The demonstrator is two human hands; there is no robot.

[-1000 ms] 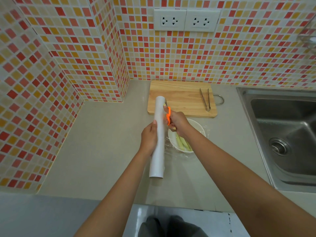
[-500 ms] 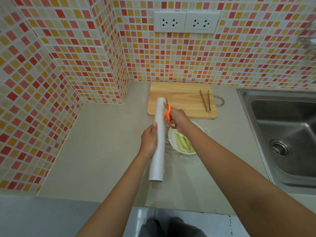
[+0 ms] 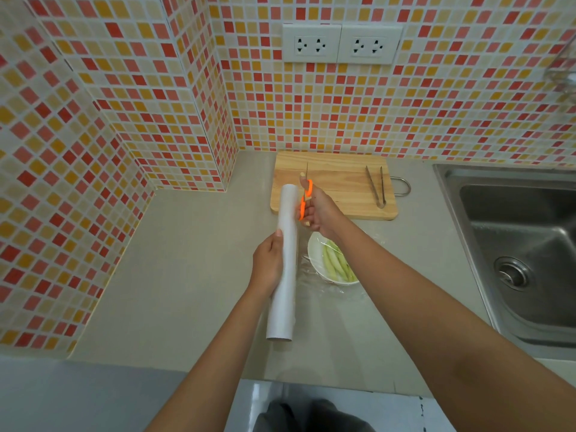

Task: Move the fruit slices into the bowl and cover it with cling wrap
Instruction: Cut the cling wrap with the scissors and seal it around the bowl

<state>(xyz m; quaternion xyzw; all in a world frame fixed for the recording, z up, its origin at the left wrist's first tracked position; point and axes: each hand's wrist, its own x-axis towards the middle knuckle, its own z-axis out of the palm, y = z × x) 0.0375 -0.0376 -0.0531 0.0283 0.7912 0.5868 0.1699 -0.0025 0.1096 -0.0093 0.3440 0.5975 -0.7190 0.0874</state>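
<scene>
My left hand [image 3: 268,263] grips a white cling wrap roll [image 3: 285,269], held lengthwise above the counter. My right hand [image 3: 319,210] holds orange-handled scissors [image 3: 305,196] beside the roll's far end, blades pointing away over the cutting board. A white bowl [image 3: 314,255] with pale green fruit slices [image 3: 335,263] sits on the counter just right of the roll, partly hidden by my right forearm. Clear film [image 3: 311,275] lies over and around the bowl.
A wooden cutting board [image 3: 339,182] lies at the back with metal tongs [image 3: 375,185] on its right side. A steel sink [image 3: 517,244] fills the right. Tiled walls close the left and back; sockets [image 3: 341,43] sit on the back wall.
My right hand with the scissors has moved away from me along the roll toward its far end. The roll has stayed about where it was in my left hand.
</scene>
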